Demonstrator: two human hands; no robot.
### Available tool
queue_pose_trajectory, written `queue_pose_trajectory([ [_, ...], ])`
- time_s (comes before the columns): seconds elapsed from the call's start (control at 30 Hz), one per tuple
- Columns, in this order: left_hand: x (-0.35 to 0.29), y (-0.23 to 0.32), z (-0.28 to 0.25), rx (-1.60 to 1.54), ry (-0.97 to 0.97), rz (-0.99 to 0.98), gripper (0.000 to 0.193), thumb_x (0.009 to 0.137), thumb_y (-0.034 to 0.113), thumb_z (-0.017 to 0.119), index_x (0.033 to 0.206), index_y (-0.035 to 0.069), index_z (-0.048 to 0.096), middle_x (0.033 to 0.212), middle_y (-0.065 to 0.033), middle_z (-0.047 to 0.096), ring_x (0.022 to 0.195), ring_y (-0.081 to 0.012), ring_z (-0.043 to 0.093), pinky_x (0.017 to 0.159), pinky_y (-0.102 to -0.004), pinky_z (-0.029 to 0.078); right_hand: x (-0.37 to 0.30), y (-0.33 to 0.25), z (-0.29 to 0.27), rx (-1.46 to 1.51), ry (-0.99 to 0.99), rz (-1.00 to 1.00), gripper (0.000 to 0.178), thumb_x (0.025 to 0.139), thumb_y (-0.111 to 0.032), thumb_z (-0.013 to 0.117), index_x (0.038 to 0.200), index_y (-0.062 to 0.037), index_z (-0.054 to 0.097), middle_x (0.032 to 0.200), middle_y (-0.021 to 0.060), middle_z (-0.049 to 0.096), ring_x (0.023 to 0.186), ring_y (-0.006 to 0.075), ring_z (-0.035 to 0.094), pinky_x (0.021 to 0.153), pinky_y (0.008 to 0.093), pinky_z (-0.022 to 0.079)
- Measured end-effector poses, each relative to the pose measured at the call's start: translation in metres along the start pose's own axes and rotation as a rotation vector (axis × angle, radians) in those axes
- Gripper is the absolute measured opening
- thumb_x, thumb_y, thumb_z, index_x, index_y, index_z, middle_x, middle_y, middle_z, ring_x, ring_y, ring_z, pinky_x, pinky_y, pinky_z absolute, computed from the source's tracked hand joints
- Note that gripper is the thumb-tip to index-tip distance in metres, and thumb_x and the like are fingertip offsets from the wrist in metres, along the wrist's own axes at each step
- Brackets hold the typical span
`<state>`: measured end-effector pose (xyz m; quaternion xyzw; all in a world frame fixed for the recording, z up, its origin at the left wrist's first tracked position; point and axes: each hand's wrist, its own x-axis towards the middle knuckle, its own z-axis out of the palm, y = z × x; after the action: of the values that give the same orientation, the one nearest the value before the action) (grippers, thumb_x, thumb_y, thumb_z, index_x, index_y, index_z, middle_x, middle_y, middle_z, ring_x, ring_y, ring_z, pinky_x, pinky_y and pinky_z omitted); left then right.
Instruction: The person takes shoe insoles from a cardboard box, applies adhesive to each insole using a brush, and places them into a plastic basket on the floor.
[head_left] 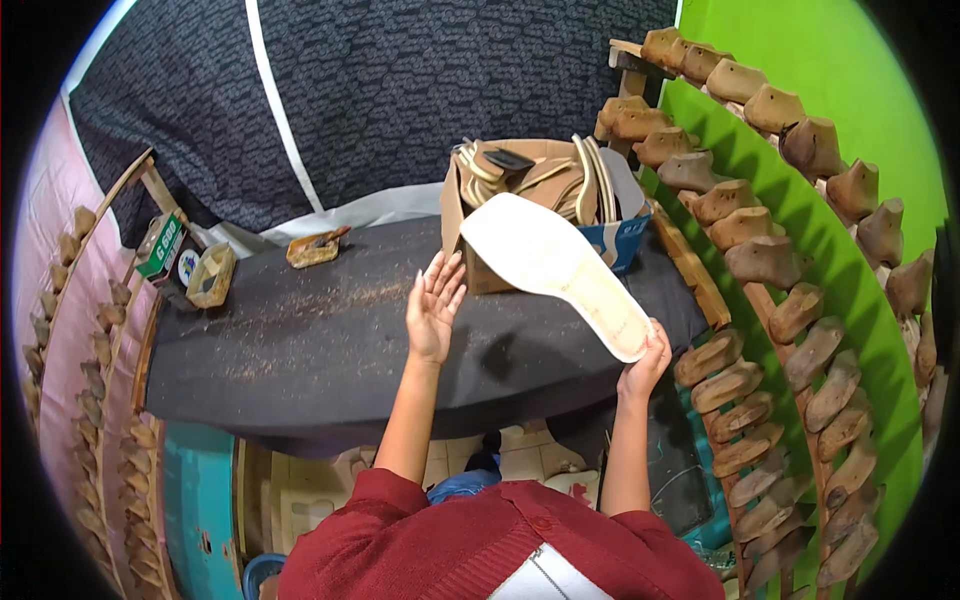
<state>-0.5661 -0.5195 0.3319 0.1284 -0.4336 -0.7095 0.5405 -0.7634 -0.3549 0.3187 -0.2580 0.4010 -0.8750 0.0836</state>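
Note:
A white shoe insole (545,255) with a beige heel area is raised above the dark-covered table (400,350). My right hand (645,365) grips it by the narrow heel end, while its wide toe end points up and to the left. To the left of the insole, my left hand (434,305) is raised with palm up and fingers spread, holding nothing. Behind the insole stands a cardboard box (455,205) packed with tan and cream insoles or shoe parts (560,190); the insole hides part of its front.
Wooden shoe lasts (765,260) line racks along the green wall at right, and more lasts (100,350) hang at left. On the table's left lie a green-and-white box (165,250), a yellowish container (212,277) and a small tray (315,250). Crumbs (330,305) are scattered across the cloth.

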Motion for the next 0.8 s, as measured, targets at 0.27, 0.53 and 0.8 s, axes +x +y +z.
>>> queue_pose_trajectory([
  [0.27,-0.090,0.048,-0.041,-0.228,0.041,-0.123,0.046,0.089,0.030,0.027,0.118,-0.004,0.037,0.111,-0.0139,0.050,0.101,-0.0210,0.050,0.084,-0.0323,0.043,-0.055,0.019,-0.018,-0.062,-0.403,0.100,0.017,0.075,-0.012,0.043,0.065,0.0020,0.046,0.070,0.0032,0.045,0.065,0.0078,0.040,0.059,0.0201,0.032],
  [0.53,-0.136,0.075,-0.101,-0.078,0.208,-0.138,0.032,0.087,0.012,0.038,0.112,-0.007,0.041,0.104,-0.0142,0.053,0.088,-0.0163,0.057,0.071,-0.0272,0.052,-0.082,0.031,0.013,-0.147,-0.465,0.615,0.018,0.084,-0.020,0.048,0.075,-0.0064,0.055,0.055,-0.0075,0.042,0.045,-0.0017,0.034,0.038,0.0131,0.024],
  [0.8,-0.147,0.105,-0.181,-0.097,0.371,-0.103,0.031,0.085,0.009,0.041,0.113,-0.005,0.040,0.106,-0.0124,0.052,0.091,-0.0154,0.056,0.073,-0.0267,0.051,-0.106,0.085,0.086,-0.339,-0.732,0.709,0.021,0.084,-0.022,0.049,0.082,-0.0039,0.058,0.056,-0.0063,0.045,0.045,-0.0001,0.036,0.038,0.0142,0.026],
])
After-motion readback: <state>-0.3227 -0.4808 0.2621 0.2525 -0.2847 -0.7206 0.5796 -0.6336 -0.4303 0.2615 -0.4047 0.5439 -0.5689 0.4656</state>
